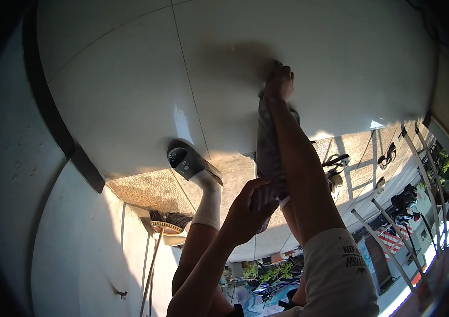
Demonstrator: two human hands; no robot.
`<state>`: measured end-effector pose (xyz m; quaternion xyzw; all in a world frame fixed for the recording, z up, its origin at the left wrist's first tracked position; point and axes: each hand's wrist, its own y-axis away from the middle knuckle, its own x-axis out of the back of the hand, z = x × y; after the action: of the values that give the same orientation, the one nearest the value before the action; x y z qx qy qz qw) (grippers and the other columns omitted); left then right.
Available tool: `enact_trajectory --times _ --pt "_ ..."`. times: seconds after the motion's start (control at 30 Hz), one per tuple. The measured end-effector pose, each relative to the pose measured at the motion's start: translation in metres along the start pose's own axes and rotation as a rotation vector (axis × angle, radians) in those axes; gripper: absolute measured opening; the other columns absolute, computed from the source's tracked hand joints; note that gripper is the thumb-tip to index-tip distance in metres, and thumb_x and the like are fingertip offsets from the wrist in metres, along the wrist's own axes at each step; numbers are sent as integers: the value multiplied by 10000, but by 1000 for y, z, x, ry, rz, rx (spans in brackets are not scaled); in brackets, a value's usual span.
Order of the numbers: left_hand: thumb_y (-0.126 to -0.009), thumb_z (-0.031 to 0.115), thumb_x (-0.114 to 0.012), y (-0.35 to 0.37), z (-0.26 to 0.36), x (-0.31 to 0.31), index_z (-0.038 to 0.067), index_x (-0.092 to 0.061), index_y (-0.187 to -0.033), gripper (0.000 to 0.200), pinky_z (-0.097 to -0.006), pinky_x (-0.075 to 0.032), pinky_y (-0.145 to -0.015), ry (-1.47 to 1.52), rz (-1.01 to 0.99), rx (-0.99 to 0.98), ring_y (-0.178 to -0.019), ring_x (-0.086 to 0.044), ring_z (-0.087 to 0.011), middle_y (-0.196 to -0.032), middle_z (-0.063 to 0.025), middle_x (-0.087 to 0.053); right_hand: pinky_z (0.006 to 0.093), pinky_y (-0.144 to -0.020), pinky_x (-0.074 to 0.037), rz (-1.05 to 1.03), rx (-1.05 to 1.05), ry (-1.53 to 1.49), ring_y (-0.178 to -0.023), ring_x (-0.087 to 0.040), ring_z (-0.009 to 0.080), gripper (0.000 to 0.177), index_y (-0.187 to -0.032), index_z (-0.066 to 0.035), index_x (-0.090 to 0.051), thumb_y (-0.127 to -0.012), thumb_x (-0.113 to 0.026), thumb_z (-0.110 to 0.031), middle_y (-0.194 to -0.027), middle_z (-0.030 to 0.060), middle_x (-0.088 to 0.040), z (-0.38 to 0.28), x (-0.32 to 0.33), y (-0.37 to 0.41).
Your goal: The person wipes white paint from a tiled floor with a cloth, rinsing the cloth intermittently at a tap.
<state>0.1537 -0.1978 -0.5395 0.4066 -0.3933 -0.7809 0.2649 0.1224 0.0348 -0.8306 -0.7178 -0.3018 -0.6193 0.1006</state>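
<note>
A long dark patterned cloth (268, 142) stretches lengthwise between my two hands over the pale tiled floor. My right hand (280, 84) is closed round its far end. Nearer to me, my left hand (248, 208) wraps its fingers and thumb round the near part of the cloth. To the left is my foot in a dark slipper (186, 159) and a white sock (208, 203). Part of another dark slipper (294, 115) shows behind the cloth and my right forearm, which hide most of it.
A broom (167, 228) leans beside the white wall (76, 238) at lower left, with a tap (121, 294) below. Dark sandals (336, 161) and more footwear (387, 156) lie on the textured paving at right. Metal rails (383, 248), a motorcycle (406, 201) and plants are beyond.
</note>
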Motion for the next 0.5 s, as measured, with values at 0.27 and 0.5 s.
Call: enact_trajectory --times 0.27,0.5 --pt "-946 230 -692 -9 2 -10 78 -461 -1407 538 -356 -484 -998 21 -83 -8 -1164 -624 -242 -1262 -178 -613 485 -826 -608 -276 307 224 -1182 -539 348 483 -1350 -143 -490 -887 -627 -155 -1278 103 -481 24 32 -18" --pt "-980 118 -624 -6 5 13 57 -479 -1382 432 -328 -482 -996 176 -44 13 -1147 -616 -196 -1245 -135 -609 474 -879 -593 -419 462 304 -1169 -562 340 397 -1328 -131 -475 -938 -546 -151 -1232 92 -520 -1 23 2"
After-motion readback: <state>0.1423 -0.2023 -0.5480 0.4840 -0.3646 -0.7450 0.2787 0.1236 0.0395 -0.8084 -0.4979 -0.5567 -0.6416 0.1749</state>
